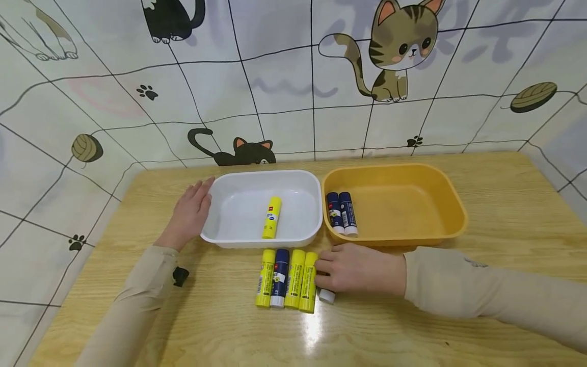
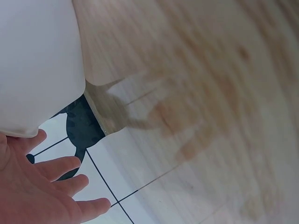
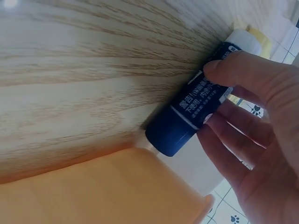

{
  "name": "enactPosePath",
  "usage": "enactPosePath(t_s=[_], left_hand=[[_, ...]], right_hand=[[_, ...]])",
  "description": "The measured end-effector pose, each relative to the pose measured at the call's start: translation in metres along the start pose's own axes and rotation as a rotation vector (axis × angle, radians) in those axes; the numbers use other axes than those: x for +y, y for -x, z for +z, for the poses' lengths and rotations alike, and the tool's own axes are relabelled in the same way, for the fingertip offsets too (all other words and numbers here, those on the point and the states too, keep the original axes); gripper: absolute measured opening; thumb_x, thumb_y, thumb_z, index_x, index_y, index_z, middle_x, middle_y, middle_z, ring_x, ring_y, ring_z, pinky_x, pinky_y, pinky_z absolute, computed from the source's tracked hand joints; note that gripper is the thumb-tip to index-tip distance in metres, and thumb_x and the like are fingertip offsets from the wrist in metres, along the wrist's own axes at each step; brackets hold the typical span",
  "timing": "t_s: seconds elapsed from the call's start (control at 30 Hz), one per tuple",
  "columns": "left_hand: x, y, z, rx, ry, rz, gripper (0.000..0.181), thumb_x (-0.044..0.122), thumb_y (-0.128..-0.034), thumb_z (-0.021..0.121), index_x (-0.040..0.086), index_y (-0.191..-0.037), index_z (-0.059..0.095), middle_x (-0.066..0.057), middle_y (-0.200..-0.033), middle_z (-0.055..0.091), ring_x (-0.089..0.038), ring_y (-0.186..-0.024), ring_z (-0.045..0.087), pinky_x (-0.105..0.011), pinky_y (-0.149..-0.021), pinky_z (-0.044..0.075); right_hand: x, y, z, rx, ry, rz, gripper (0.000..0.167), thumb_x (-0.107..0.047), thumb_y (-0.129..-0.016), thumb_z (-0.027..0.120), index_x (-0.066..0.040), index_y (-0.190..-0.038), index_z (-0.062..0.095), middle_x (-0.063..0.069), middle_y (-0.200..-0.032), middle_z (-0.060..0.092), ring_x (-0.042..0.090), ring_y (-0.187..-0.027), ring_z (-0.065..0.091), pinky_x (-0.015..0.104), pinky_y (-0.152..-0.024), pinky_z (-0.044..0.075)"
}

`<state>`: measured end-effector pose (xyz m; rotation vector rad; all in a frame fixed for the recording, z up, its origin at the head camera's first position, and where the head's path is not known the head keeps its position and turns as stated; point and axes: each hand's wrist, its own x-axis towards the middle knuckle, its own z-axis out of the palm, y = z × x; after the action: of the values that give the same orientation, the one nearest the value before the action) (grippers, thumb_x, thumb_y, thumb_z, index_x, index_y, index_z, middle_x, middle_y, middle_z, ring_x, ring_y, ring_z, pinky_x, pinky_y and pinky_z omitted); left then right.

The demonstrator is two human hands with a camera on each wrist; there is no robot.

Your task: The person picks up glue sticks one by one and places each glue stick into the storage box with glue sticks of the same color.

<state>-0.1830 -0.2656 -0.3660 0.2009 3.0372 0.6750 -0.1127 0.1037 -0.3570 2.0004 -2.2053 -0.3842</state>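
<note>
My right hand [image 1: 353,269] holds a navy glue stick [image 3: 194,100] between thumb and fingers, low over the table. In the head view the hand hides most of it; its white end shows below the fingers. Left of it lie three yellow glue sticks [image 1: 296,278] and a navy glue stick [image 1: 279,278], side by side. My left hand [image 1: 190,211], fingers extended, touches the left rim of the white bin [image 1: 238,239]. Inside that bin lies a yellow glue stick [image 1: 272,217]. In the yellow bin [image 1: 403,204], two navy glue sticks [image 1: 341,213] lie at the left end.
The two bins stand side by side on the wooden table [image 1: 206,316], toward its back edge. Behind the table hangs a cat-print cloth [image 1: 284,86]. A small black object [image 1: 181,276] shows at the left sleeve's cuff.
</note>
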Motion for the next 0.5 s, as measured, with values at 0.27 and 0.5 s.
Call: enactPosePath(t_s=[0.27,0.5], left_hand=[[0.0001,-0.0025,0.0014,0.017,-0.011,0.011,0.049,0.021,-0.1056,0.026,0.004,-0.152,0.026,-0.033,-0.151,0.023,-0.051,-0.138,0.015,-0.066,-0.109,0.012],[0.0015,-0.0009,0.0002,0.004,-0.014,0.002,0.049,0.021,-0.1059,0.025,0.004,-0.152,0.026,-0.033,-0.151,0.022,-0.052,-0.138,0.015,-0.064,-0.110,0.012]], right_hand=[[0.0012,0.0048,0.0042,0.074,0.016,-0.019,0.016,-0.020,-0.088,0.070,-0.021,-0.103,0.065,-0.006,-0.098,0.062,0.009,-0.090,0.055,0.021,-0.075,0.049],[-0.0008,0.0072,0.0012,0.057,-0.010,-0.041,0.014,-0.021,-0.089,0.069,-0.021,-0.101,0.064,-0.005,-0.101,0.061,0.010,-0.092,0.056,0.023,-0.079,0.051]])
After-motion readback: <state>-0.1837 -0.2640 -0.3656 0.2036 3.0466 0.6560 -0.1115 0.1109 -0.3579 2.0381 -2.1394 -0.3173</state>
